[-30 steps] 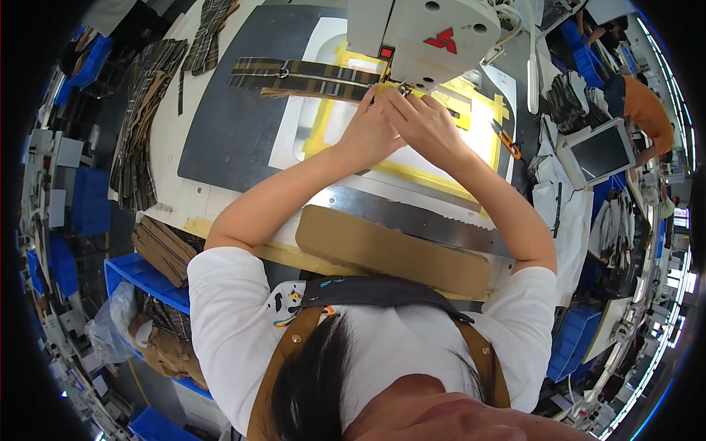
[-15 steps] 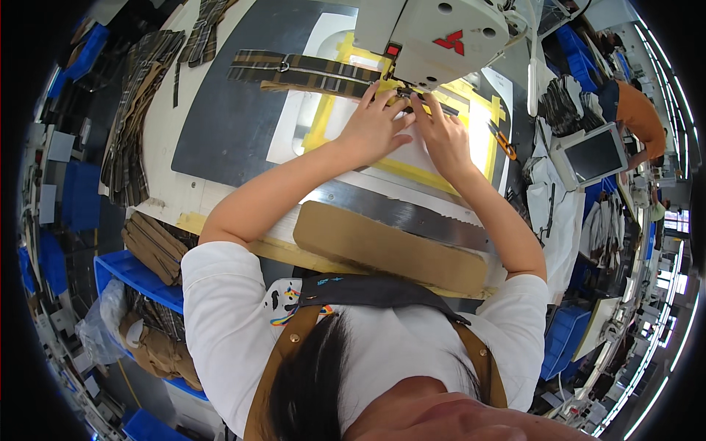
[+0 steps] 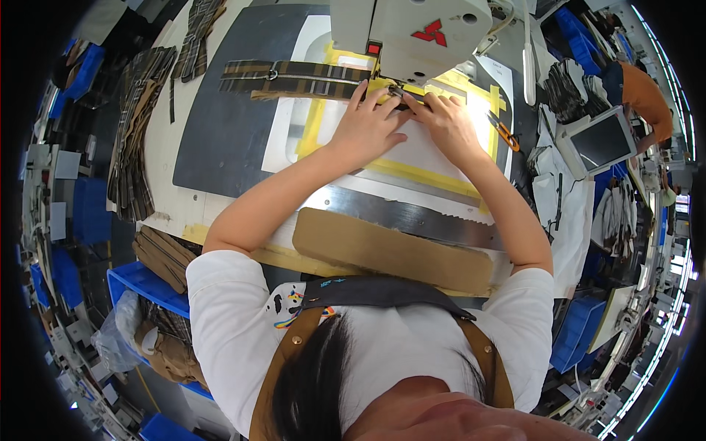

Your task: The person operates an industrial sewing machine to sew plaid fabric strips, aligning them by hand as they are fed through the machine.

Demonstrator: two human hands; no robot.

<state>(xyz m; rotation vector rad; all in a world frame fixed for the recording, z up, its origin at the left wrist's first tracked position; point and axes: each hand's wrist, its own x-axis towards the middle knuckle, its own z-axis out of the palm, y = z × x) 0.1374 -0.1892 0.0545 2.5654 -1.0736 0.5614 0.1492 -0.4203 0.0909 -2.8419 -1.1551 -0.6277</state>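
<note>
A plaid strip with a zipper and metal ring (image 3: 294, 77) lies across the yellow-taped white template (image 3: 312, 136), running to the presser foot (image 3: 393, 91) of a white sewing machine (image 3: 412, 33). My left hand (image 3: 368, 128) has its fingers spread, fingertips on the strip just left of and below the foot. My right hand (image 3: 448, 128) is just right of the foot, fingers bent and closed on the strip's end, which the fingers partly hide. Orange-handled thread snips (image 3: 504, 132) lie right of my right hand.
Plaid pieces (image 3: 136, 136) lie at the left, above a blue bin of fabric (image 3: 147, 279). A cardboard strip (image 3: 390, 250) runs along the near edge. A screen (image 3: 598, 141) and folded fabric (image 3: 566, 92) stand right; a person in orange (image 3: 643, 99) is beyond.
My hands have parted from their overlapping position a second ago. My left thumb and fingers have spread, and my right hand has shifted right, its fingers bending again in the latest half second.
</note>
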